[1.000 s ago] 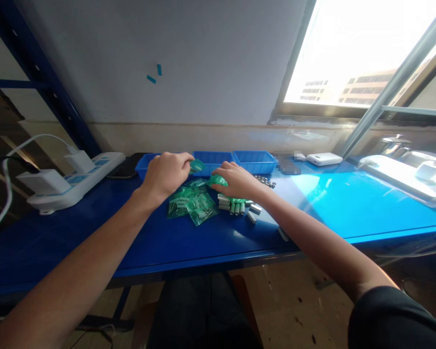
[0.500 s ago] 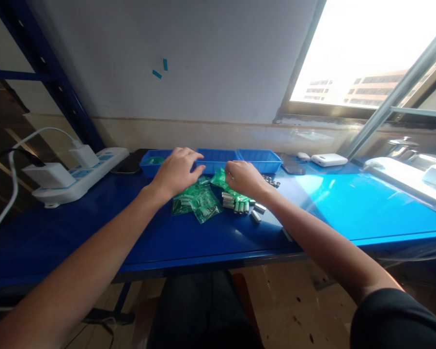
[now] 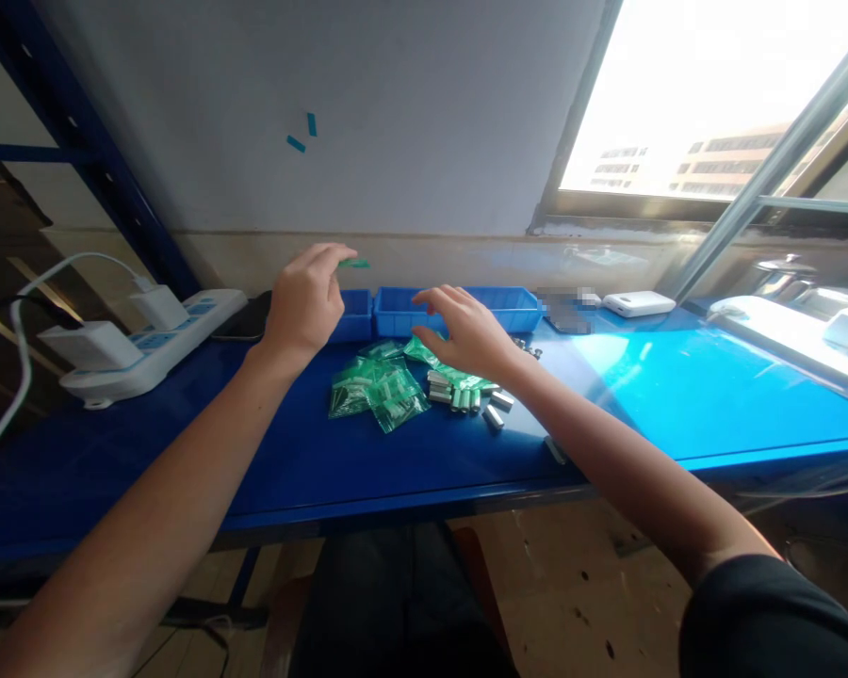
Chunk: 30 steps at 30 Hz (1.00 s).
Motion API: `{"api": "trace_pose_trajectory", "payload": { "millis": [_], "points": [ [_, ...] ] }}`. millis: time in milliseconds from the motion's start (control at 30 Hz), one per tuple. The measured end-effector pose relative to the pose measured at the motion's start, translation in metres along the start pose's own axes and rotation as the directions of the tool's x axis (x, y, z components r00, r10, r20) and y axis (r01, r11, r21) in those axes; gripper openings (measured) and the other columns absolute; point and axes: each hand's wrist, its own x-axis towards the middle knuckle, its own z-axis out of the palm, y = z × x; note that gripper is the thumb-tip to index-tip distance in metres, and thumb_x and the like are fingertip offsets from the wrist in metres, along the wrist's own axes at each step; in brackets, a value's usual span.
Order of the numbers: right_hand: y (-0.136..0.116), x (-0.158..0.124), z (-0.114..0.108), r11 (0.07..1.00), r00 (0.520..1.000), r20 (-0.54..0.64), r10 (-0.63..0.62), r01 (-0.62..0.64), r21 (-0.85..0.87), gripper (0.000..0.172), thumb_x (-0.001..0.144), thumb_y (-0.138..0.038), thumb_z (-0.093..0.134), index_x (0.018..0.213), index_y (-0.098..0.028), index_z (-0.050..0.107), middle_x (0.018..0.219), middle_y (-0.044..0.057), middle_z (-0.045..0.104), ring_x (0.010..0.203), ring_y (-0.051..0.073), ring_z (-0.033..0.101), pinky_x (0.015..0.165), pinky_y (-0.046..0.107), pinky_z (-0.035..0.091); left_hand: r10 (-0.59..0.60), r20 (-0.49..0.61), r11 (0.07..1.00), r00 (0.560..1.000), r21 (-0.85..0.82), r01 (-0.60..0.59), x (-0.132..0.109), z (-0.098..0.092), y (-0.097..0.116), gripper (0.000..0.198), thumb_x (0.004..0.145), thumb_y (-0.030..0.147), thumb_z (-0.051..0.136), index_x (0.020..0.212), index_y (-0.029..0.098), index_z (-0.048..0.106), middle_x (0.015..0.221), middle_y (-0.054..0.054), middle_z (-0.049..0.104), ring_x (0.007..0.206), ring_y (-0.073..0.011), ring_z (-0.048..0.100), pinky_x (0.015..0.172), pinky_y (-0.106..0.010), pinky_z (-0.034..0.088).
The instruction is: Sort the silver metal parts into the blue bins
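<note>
My left hand is raised in front of the left blue bin, its fingertips pinching a small green plastic bag. My right hand hovers over the bench with thumb and fingers apart, holding nothing. Below it lies a green plastic sheet or bag with short silver metal cylinders on and around it. To the left, filled green zip bags are heaped together. Small metal parts lie partly hidden beyond my right wrist.
Further blue bins stand along the wall. A white power strip with chargers is at the left, a dark phone-like slab beside it. A white box-shaped device sits at the back right. Loose cylinders lie near the front edge.
My left hand has lifted from the bin area and now holds up a green bag. My right hand has opened and shifted slightly left and up from the green plastic.
</note>
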Motion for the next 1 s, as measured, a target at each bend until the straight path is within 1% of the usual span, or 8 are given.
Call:
{"api": "trace_pose_trajectory", "payload": {
  "millis": [100,200,367,467,567,700,867,1000],
  "points": [
    [0.008,-0.002,0.006,0.994,0.964,0.263,0.049,-0.021,-0.107,0.042,0.086,-0.04,0.056,0.12,-0.015,0.059,0.11,0.013,0.063,0.102,0.029,0.056,0.085,0.039,0.044,-0.088,0.061,0.992,0.994,0.1,0.081,-0.004,0.006,-0.018,0.05,0.078,0.011,0.043,0.126,0.016,0.057,0.131,-0.012,0.055,0.134,-0.0313,0.035,0.112,-0.049,0.031],
    [0.009,-0.001,0.008,0.992,0.922,0.376,0.091,-0.049,-0.12,0.035,0.085,-0.034,0.055,0.115,-0.018,0.062,0.111,0.011,0.065,0.103,0.028,0.058,0.08,0.034,0.044,-0.095,0.124,0.991,0.988,0.107,0.082,-0.012,0.013,-0.016,0.051,0.076,0.011,0.046,0.126,0.015,0.057,0.13,-0.013,0.054,0.134,-0.0331,0.033,0.11,-0.05,0.032],
    [-0.001,0.003,0.003,0.98,0.933,0.31,0.184,-0.152,-0.125,0.026,0.085,-0.017,0.044,0.099,-0.022,0.065,0.104,0.004,0.069,0.093,0.021,0.063,0.07,0.027,0.043,0.154,0.252,0.984,0.955,-0.125,-0.126,-0.017,0.022,0.022,0.042,0.083,0.015,0.041,0.121,0.013,0.06,0.119,-0.011,0.061,0.118,-0.025,0.05,0.107,-0.041,0.038],
    [-0.001,0.002,0.004,0.976,0.939,0.281,0.197,-0.16,-0.149,0.027,0.086,-0.029,0.049,0.109,-0.02,0.062,0.109,0.008,0.067,0.099,0.023,0.062,0.074,0.029,0.044,0.269,0.343,0.953,0.9,-0.231,-0.197,-0.021,0.028,0.036,0.044,0.084,0.018,0.043,0.126,0.014,0.056,0.124,-0.01,0.06,0.12,-0.0239,0.05,0.107,-0.039,0.039],
    [0.004,0.001,0.008,0.972,0.915,0.342,0.215,-0.165,-0.169,0.033,0.083,-0.037,0.056,0.11,-0.019,0.062,0.113,0.011,0.066,0.099,0.027,0.063,0.074,0.031,0.045,0.266,0.415,0.952,0.87,-0.253,-0.17,-0.025,0.031,0.036,0.045,0.086,0.019,0.042,0.128,0.015,0.055,0.128,-0.01,0.06,0.12,-0.0238,0.052,0.107,-0.039,0.04],
    [0.008,0.002,0.008,0.976,0.914,0.346,0.211,-0.18,-0.119,0.024,0.084,-0.019,0.047,0.098,-0.022,0.066,0.102,0.006,0.069,0.092,0.023,0.065,0.071,0.029,0.045,0.225,0.459,0.962,0.859,-0.244,-0.122,-0.028,0.033,0.032,0.044,0.088,0.026,0.042,0.128,0.015,0.055,0.129,-0.01,0.06,0.122,-0.0253,0.052,0.106,-0.041,0.04],
    [0.009,0.001,0.009,0.983,0.923,0.341,0.177,-0.151,-0.103,0.039,0.08,-0.036,0.059,0.115,-0.018,0.061,0.116,0.012,0.064,0.099,0.026,0.063,0.075,0.031,0.047,0.253,0.453,0.95,0.855,-0.284,-0.13,-0.028,0.035,0.035,0.045,0.089,0.03,0.043,0.13,0.015,0.053,0.131,-0.011,0.059,0.123,-0.0256,0.052,0.106,-0.04,0.041],
    [0.01,0.002,0.009,0.991,0.92,0.373,0.122,-0.131,-0.001,0.022,0.08,-0.022,0.055,0.098,-0.019,0.067,0.101,0.007,0.07,0.093,0.022,0.064,0.075,0.028,0.046,0.276,0.444,0.944,0.852,-0.294,-0.152,-0.03,0.038,0.035,0.044,0.088,0.03,0.045,0.128,0.016,0.054,0.129,-0.012,0.06,0.121,-0.0262,0.053,0.103,-0.04,0.043]
  ]
}}
